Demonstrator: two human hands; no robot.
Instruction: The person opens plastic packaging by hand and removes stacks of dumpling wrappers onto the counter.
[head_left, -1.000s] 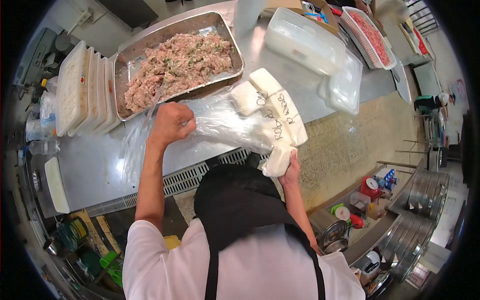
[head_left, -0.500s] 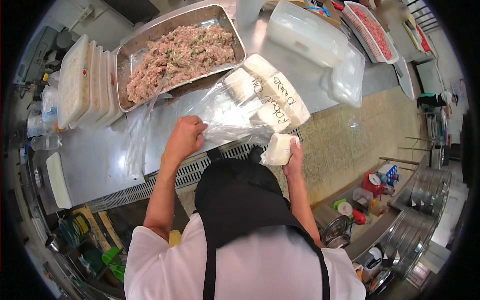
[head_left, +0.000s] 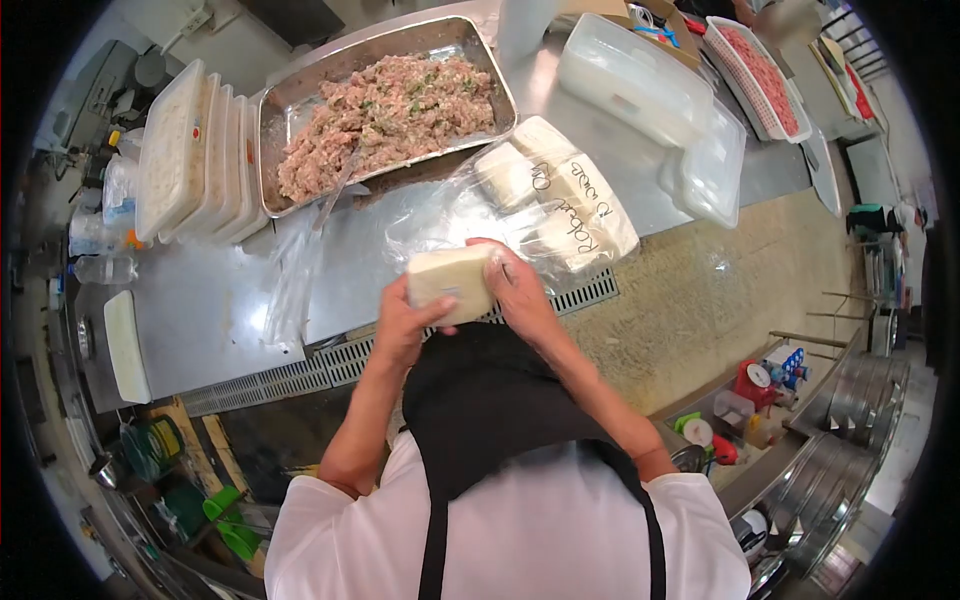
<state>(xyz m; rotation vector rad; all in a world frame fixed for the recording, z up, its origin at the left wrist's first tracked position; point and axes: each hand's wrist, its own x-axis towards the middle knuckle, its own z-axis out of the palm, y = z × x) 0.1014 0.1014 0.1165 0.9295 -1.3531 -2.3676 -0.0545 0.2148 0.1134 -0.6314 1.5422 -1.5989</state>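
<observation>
A pale, squarish stack of dumpling wrappers (head_left: 447, 280) is held up between both hands in front of my apron. My left hand (head_left: 402, 322) grips its left end and lower edge, thumb laid across the near face. At the other end my right hand (head_left: 517, 288) is closed on the upper right corner. Just beyond lies a clear plastic bag (head_left: 437, 214) with black handwriting on it, its open end towards my hands. Several more pale stacks (head_left: 588, 199) sit inside that bag on the steel table.
A metal tray (head_left: 263, 160) of minced meat with green bits is behind the bag. Lidded plastic boxes (head_left: 175, 150) stand at left, a knife (head_left: 335, 195) leans by the tray. Clear containers (head_left: 640, 85) and a basket (head_left: 790, 118) of meat stand at right.
The stack has come from the right side to the middle, and my left hand has left the bag to grip it too. The small plastic wrap around the stack no longer shows.
</observation>
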